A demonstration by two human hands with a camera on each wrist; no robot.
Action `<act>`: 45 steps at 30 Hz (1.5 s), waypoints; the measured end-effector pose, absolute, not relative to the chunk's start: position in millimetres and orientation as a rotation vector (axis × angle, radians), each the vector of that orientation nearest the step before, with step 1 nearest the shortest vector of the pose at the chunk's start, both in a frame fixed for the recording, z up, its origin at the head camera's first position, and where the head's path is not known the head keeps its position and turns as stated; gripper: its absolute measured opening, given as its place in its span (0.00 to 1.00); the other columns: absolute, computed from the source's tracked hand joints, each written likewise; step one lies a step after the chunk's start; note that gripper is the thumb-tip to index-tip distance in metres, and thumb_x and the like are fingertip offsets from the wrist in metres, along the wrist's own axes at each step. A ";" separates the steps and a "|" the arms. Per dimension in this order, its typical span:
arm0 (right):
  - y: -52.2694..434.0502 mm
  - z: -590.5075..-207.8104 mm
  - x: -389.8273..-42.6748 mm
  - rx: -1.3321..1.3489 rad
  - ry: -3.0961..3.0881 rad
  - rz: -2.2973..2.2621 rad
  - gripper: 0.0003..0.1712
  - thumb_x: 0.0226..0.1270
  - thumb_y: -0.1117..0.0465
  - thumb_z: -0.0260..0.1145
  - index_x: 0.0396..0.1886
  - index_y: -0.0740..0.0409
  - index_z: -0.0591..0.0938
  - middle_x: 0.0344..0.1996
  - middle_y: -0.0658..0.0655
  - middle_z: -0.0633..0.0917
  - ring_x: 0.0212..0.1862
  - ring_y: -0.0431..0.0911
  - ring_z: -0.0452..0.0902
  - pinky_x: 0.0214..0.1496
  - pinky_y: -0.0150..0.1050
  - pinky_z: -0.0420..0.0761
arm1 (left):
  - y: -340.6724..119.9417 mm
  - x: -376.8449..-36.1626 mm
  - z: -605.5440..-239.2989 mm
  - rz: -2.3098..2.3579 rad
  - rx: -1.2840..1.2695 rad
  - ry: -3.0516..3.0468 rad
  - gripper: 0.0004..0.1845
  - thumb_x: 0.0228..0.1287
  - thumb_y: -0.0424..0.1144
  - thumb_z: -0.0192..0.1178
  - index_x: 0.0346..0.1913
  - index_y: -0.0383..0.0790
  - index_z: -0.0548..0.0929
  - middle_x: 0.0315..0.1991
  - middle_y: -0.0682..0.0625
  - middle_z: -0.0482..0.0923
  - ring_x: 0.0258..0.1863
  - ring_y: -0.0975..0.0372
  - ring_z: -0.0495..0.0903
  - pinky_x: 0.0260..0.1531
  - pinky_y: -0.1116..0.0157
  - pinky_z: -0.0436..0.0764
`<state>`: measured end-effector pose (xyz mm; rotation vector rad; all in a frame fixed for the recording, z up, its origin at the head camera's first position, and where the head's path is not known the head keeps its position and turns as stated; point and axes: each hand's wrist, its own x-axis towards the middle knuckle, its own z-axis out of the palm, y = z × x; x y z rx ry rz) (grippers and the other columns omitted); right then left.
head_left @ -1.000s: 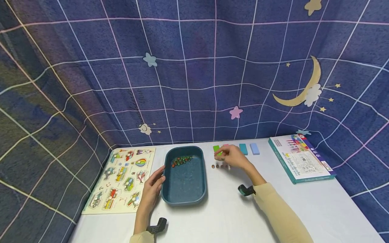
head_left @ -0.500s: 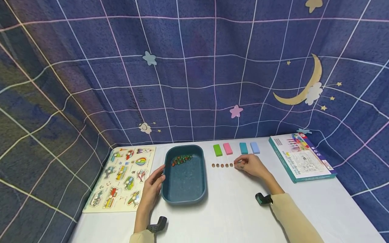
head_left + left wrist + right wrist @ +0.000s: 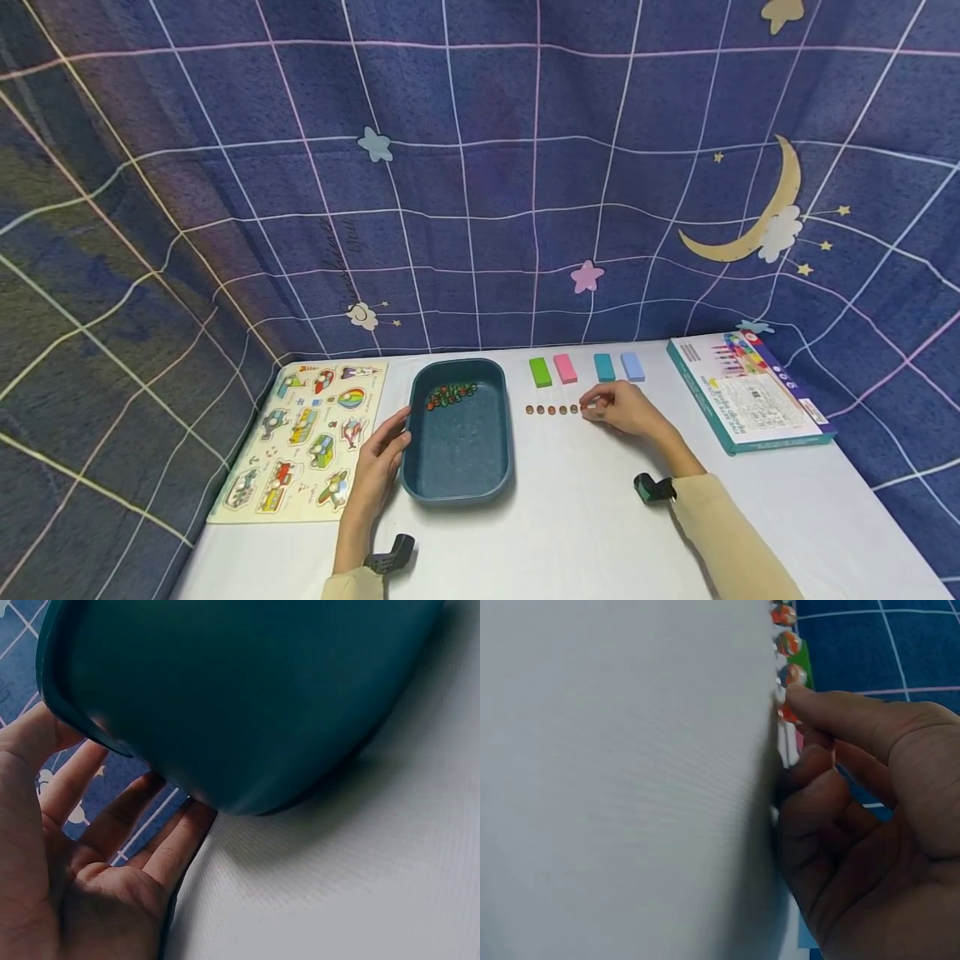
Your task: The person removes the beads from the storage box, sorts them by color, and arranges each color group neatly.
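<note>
A teal tray (image 3: 457, 467) sits on the white table with several small marbles (image 3: 450, 394) at its far end. My left hand (image 3: 392, 437) lies open against the tray's left wall (image 3: 225, 712), fingers straight along it in the left wrist view. To the tray's right runs a short row of marbles (image 3: 551, 409). My right hand (image 3: 592, 407) is at the right end of that row, fingers curled, and pinches an orange marble (image 3: 787, 714) against the table. The other marbles (image 3: 788, 643) line up beyond it.
Green (image 3: 539, 372), pink (image 3: 565, 368), teal (image 3: 603, 367) and light blue (image 3: 632, 366) blocks lie in a line behind the marble row. A picture puzzle board (image 3: 307, 437) is at the left, a flat box (image 3: 750, 392) at the right. Blue patterned cloth walls surround the table.
My right hand has moved from the green and pink blocks rightward to the right end of the marble row, then held there. The left hand has stayed by the tray.
</note>
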<state>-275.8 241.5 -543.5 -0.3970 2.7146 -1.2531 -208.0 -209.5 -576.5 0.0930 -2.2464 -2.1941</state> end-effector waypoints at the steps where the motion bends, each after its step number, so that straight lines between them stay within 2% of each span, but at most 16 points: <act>1: 242.2 -541.5 -275.9 -0.400 2.703 -1.258 0.11 0.67 0.65 0.74 0.48 0.63 0.90 0.24 0.50 0.79 0.21 0.36 0.68 0.22 0.30 0.68 | -209.2 -208.0 -576.5 -2.193 0.093 -2.250 0.27 0.76 0.38 0.60 0.75 0.45 0.75 0.78 0.44 0.72 0.65 0.73 0.76 0.62 0.81 0.76; 5: 237.4 -523.8 -280.5 -0.421 2.742 -1.257 0.14 0.68 0.68 0.72 0.52 0.66 0.89 0.23 0.53 0.80 0.18 0.37 0.67 0.19 0.31 0.67 | -208.6 -207.5 -576.2 -2.178 0.101 -2.261 0.26 0.76 0.38 0.60 0.75 0.46 0.76 0.77 0.44 0.72 0.66 0.71 0.76 0.61 0.81 0.76; 12: 188.0 -478.8 -299.7 -0.488 2.713 -1.371 0.14 0.67 0.67 0.71 0.52 0.64 0.89 0.25 0.53 0.82 0.23 0.40 0.70 0.24 0.32 0.69 | -207.9 -207.6 -575.7 -2.209 0.099 -2.247 0.27 0.77 0.38 0.60 0.76 0.45 0.75 0.78 0.43 0.71 0.66 0.70 0.76 0.61 0.80 0.77; 19: 108.3 -461.3 -317.3 -0.603 2.594 -1.451 0.14 0.68 0.58 0.76 0.51 0.57 0.91 0.22 0.49 0.82 0.22 0.39 0.72 0.23 0.31 0.67 | -208.6 -206.2 -574.7 -2.197 0.109 -2.236 0.27 0.76 0.38 0.61 0.75 0.44 0.75 0.77 0.44 0.72 0.63 0.76 0.77 0.61 0.80 0.77; 24: 55.7 -463.8 -321.7 -0.643 2.480 -1.491 0.17 0.69 0.56 0.76 0.52 0.58 0.90 0.18 0.48 0.79 0.19 0.41 0.72 0.22 0.31 0.71 | -206.4 -207.4 -574.9 -2.210 0.107 -2.237 0.27 0.77 0.38 0.60 0.76 0.43 0.75 0.77 0.43 0.72 0.63 0.74 0.77 0.61 0.80 0.77; 28: 19.2 -474.0 -323.6 -0.657 2.445 -1.458 0.14 0.70 0.57 0.75 0.51 0.57 0.91 0.21 0.58 0.85 0.19 0.44 0.73 0.22 0.31 0.73 | -207.2 -207.1 -574.5 -2.217 0.100 -2.237 0.27 0.77 0.37 0.59 0.76 0.43 0.75 0.77 0.42 0.71 0.67 0.69 0.76 0.61 0.79 0.77; 32: -4.1 -491.3 -324.5 -0.621 2.462 -1.384 0.10 0.69 0.59 0.75 0.47 0.55 0.92 0.25 0.64 0.88 0.17 0.41 0.73 0.20 0.31 0.73 | -207.2 -206.2 -574.2 -2.223 0.073 -2.231 0.27 0.78 0.36 0.59 0.76 0.44 0.74 0.78 0.42 0.70 0.70 0.65 0.75 0.62 0.77 0.79; 39: -19.1 -519.1 -322.9 -0.528 2.543 -1.226 0.05 0.65 0.63 0.77 0.40 0.53 0.95 0.14 0.49 0.82 0.13 0.37 0.71 0.15 0.29 0.72 | -207.3 -205.1 -574.6 -2.222 0.035 -2.219 0.27 0.78 0.38 0.59 0.76 0.44 0.74 0.78 0.41 0.70 0.71 0.67 0.75 0.62 0.78 0.79; 45: -21.0 -524.7 -321.0 -0.525 2.598 -1.119 0.05 0.62 0.61 0.81 0.38 0.51 0.95 0.17 0.45 0.86 0.11 0.36 0.71 0.15 0.28 0.72 | -208.9 -205.3 -575.2 -2.224 0.027 -2.219 0.27 0.77 0.38 0.60 0.76 0.44 0.74 0.78 0.41 0.70 0.69 0.70 0.76 0.62 0.79 0.79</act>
